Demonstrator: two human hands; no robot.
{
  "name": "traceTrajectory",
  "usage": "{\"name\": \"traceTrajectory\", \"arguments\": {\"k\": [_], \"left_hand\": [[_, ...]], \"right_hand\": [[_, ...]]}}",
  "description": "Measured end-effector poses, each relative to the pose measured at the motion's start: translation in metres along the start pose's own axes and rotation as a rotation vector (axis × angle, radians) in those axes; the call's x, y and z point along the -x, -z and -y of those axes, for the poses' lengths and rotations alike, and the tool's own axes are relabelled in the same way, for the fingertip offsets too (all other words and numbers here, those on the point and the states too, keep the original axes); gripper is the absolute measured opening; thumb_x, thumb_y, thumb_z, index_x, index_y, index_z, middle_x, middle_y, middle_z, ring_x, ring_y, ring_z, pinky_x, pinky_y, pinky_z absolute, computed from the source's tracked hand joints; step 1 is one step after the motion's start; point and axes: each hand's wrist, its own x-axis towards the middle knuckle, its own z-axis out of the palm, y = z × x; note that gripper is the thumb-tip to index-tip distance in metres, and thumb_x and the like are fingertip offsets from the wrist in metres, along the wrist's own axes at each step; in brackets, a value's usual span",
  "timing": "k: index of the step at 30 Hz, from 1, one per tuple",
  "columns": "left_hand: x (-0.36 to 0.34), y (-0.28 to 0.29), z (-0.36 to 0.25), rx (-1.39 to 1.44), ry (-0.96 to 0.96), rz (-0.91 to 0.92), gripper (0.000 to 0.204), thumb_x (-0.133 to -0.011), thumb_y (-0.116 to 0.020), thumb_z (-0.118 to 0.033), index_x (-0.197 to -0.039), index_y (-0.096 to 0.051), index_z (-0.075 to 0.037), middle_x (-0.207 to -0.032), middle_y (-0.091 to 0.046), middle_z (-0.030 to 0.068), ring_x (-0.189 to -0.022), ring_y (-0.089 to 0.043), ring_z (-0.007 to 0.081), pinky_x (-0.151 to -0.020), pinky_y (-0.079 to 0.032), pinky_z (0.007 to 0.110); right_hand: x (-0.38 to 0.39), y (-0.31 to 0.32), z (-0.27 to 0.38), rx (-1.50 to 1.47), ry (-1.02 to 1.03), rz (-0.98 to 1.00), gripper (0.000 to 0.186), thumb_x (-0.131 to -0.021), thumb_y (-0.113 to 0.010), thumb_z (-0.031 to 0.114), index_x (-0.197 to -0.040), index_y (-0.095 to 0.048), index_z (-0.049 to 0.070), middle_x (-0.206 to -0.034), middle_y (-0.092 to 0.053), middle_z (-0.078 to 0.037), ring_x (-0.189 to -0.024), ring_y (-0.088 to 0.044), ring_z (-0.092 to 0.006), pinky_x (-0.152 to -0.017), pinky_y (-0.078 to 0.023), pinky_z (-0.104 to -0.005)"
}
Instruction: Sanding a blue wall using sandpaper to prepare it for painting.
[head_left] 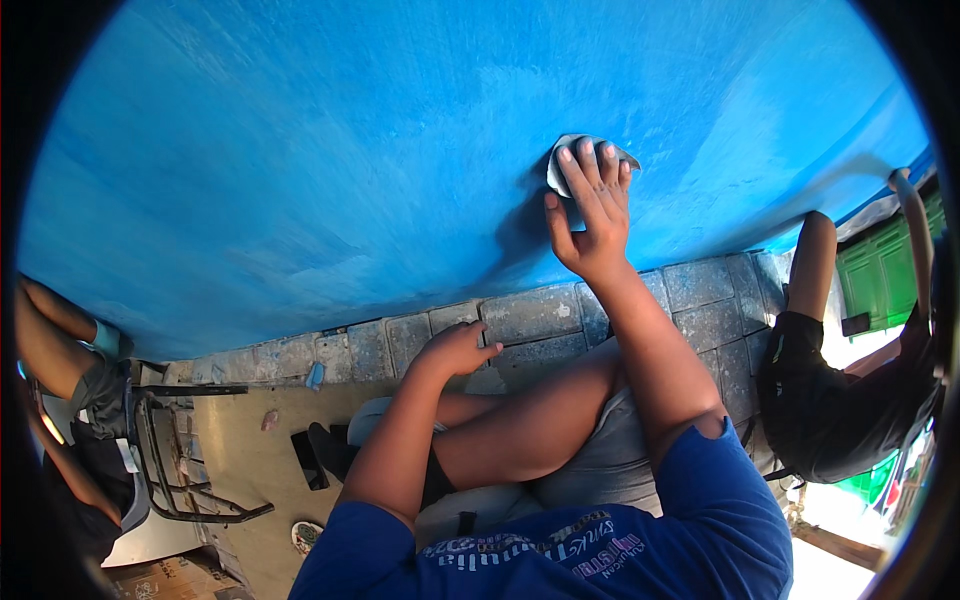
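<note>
My right hand (592, 215) lies with its fingers stretched over a pale grey-white sheet that looks like sandpaper (560, 178), pressing it against a blue wall (330, 160). The sheet's edges stick out past the fingertips, and its underside is hidden. Streaky, lighter patches show in the blue around it. Over my bent leg, close to the foot of the wall, hangs my left hand (458, 350). Its thumb stands apart from loosely bent fingers, partly out of sight, and no object shows in it.
Grey paving blocks (530, 315) run along the wall's foot. A black metal frame (190, 450) and a seated person (60, 370) are at left; another person (830, 400) sits at right. A dark phone-like slab (309, 460) and a blue scrap (316, 376) lie on the ground.
</note>
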Motion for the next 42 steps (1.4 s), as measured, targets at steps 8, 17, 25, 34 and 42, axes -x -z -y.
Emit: {"name": "traceTrajectory", "arguments": {"k": [8,17,25,34,42], "left_hand": [[0.001,0.001,0.001,0.003,0.008,-0.003,0.069,-0.085,-0.058,-0.054,-0.128,-0.051,-0.001,-0.116,-0.061,0.0230,-0.109,-0.058,0.0369,-0.093,-0.046,0.043],[-0.002,0.000,0.003,0.004,-0.018,-0.021,0.068,-0.085,-0.057,-0.055,-0.127,-0.052,-0.002,-0.112,-0.062,0.0230,-0.105,-0.060,0.0375,-0.090,-0.047,0.044],[0.012,0.039,-0.017,0.316,-0.253,-0.370,0.040,-0.087,-0.066,-0.027,-0.117,-0.058,-0.002,-0.096,-0.067,0.0102,-0.091,-0.063,0.0233,-0.079,-0.048,0.035],[0.038,0.069,-0.034,1.102,-0.397,-0.654,0.025,-0.097,-0.054,-0.018,-0.115,-0.059,-0.002,-0.103,-0.066,0.0032,-0.088,-0.059,0.0124,-0.077,-0.045,0.027],[0.035,0.065,-0.026,1.147,-0.482,-0.700,0.019,-0.096,-0.055,-0.016,-0.106,-0.059,0.000,-0.098,-0.065,0.0069,-0.092,-0.061,0.0133,-0.079,-0.046,0.028]], "right_hand": [[0.000,0.000,0.001,-0.009,-0.001,-0.009,0.050,-0.077,-0.065,0.011,-0.127,-0.059,0.010,-0.132,-0.055,-0.015,-0.127,-0.045,-0.0376,-0.109,-0.023,-0.0481],[-0.001,0.002,0.002,-0.043,-0.018,-0.016,0.049,-0.078,-0.062,0.007,-0.127,-0.060,0.011,-0.132,-0.056,-0.015,-0.129,-0.044,-0.0368,-0.110,-0.021,-0.0479],[-0.022,0.023,0.057,-0.508,-0.161,-0.066,0.029,-0.092,-0.045,-0.001,-0.119,-0.055,-0.007,-0.116,-0.062,-0.022,-0.101,-0.058,-0.0267,-0.086,-0.046,-0.0346],[0.005,-0.002,0.062,-1.333,-1.017,0.622,0.030,-0.099,-0.049,0.020,-0.118,-0.056,-0.001,-0.097,-0.061,-0.003,-0.088,-0.052,-0.0073,-0.075,-0.044,-0.0246],[0.010,-0.007,0.073,-1.289,-0.966,0.775,0.028,-0.099,-0.048,0.020,-0.116,-0.057,0.000,-0.094,-0.061,-0.002,-0.084,-0.052,-0.0068,-0.072,-0.044,-0.0235]]}}
